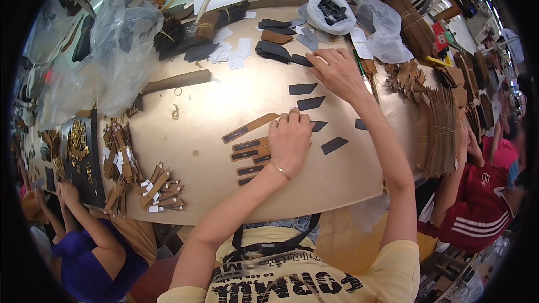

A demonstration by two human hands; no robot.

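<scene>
My left hand (290, 137) is curled over the right ends of several brown leather strips (250, 145), each bearing a small dark patch. Its fingertips point down and are hidden, so what they grip is unclear. Farther off to the right, my right hand (339, 76) has its thumb and fingers closed at a black slanted piece (302, 60), beside a stack of like black pieces (273, 51). Between and beside my hands lie loose black pieces (303, 88), including a dark piece (335, 146) to the right of my left hand.
Bundled brown strips (438, 129) stand at the right, near a co-worker in a red top (477, 202). A clear bag of black pieces (331, 14) sits at the back. Tagged brown straps (160, 191) lie front left, by a tray of gold-coloured metal parts (78, 140). Another person in purple (101, 258) works at left.
</scene>
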